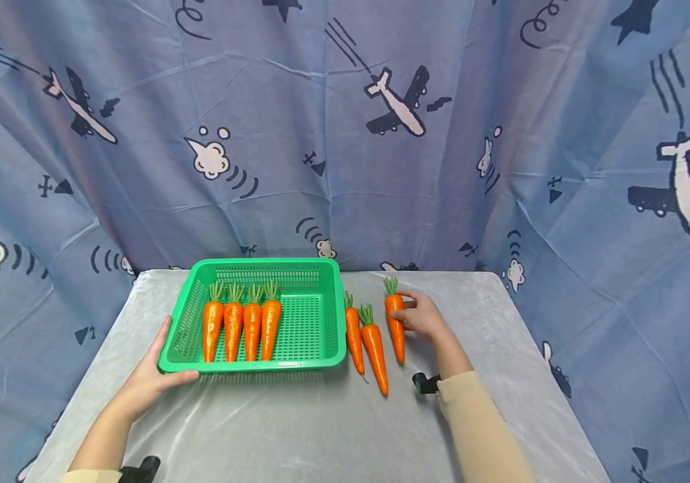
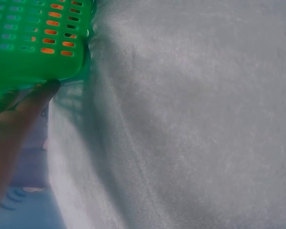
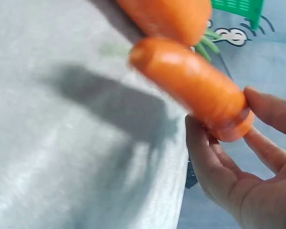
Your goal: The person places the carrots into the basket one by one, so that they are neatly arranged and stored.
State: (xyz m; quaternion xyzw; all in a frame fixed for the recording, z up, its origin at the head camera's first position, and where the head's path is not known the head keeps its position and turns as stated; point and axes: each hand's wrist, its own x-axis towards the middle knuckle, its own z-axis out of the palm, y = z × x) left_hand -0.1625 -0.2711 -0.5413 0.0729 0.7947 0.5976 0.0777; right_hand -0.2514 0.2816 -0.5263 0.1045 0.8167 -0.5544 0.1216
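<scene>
My right hand (image 1: 422, 316) pinches a carrot (image 1: 395, 315) between thumb and fingertips, its leafy green top pointing away from me. In the right wrist view the carrot (image 3: 195, 86) is raised, with its shadow on the cloth below. Two more carrots, a slimmer one (image 1: 354, 335) and a longer one (image 1: 374, 352), lie between it and the green basket (image 1: 254, 366). Several carrots (image 1: 233, 329) stand side by side in the basket's left half, tops toward the back. At the basket's front left corner rests my left hand (image 1: 142, 386), thumb along the front rim, fingers straight along the left side.
A light grey cloth (image 1: 297, 436) covers the table. Blue curtains (image 1: 297, 147) with airplane prints hang close behind and at both sides. Cameras are strapped at the left wrist (image 1: 139, 469) and right wrist (image 1: 426, 384).
</scene>
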